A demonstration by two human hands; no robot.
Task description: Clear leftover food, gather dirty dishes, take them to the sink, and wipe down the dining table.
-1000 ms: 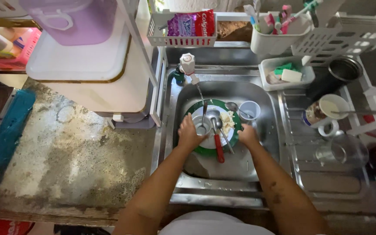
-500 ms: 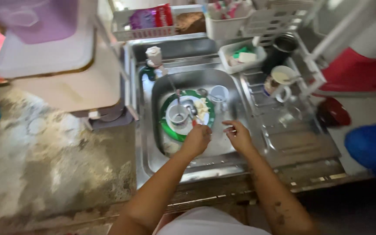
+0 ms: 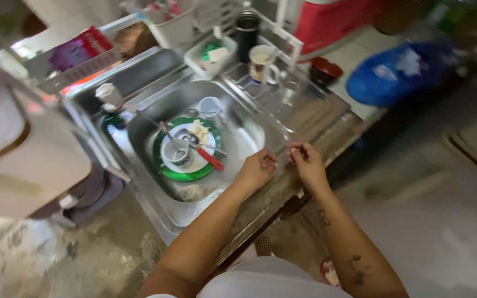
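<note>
We saw a steel sink counter [image 3: 310, 118] across the middle, a mottled grey floor [image 3: 40, 254] near left, pale tiles [image 3: 459, 232] right, and a white cabinet [image 3: 23, 160] far left.

Bare tattooed forearms, white top

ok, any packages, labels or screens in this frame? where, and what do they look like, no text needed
Flat packets: in the white wire basket behind the sink's left corner, one purple, one red.
Printed mug: on the drainboard right of the sink, white with a coloured print, too blurred to detail.
No screens or signs in view.
</note>
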